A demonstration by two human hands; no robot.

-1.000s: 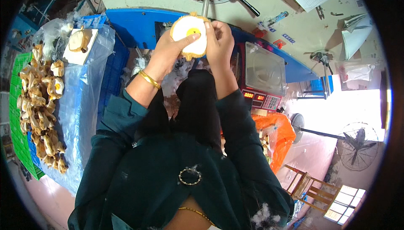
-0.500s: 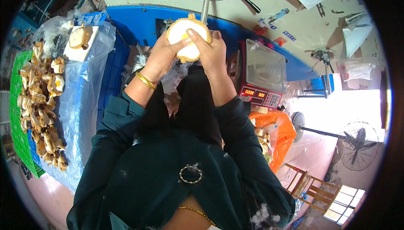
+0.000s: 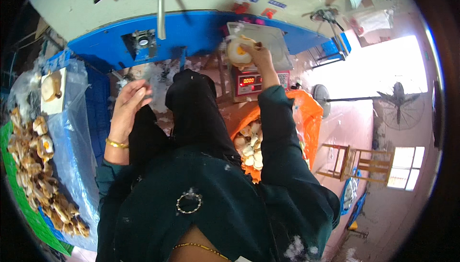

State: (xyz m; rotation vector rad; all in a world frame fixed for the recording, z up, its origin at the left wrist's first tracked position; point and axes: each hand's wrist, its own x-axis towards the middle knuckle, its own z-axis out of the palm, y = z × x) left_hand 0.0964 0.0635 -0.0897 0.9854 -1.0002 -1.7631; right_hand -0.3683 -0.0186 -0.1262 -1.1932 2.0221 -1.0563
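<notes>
My right hand (image 3: 262,60) grips the edge of a round plush toy (image 3: 239,52), white-faced with a yellow, yolk-like middle and a tan rim. It holds the toy over the pan of a red digital weighing scale (image 3: 261,85); whether toy and pan touch, I cannot tell. Over my left thigh is my left hand (image 3: 128,105), its fingers loosely bent and apart, with nothing visible in them. A metal tube (image 3: 161,13) from a bench-mounted machine sticks out above and between my hands.
An orange bag (image 3: 311,123) of plush pieces stands below the scale. Along the left, plush toys (image 3: 36,166) are heaped by clear plastic sheeting (image 3: 72,147), with one toy (image 3: 50,87) on a white board. The blue-edged bench (image 3: 196,34) spans the front. Fluff lies on the floor.
My left hand has let go of the plush toy and moved down and left. My right hand has carried the toy rightward over the scale. The view has shifted right.
</notes>
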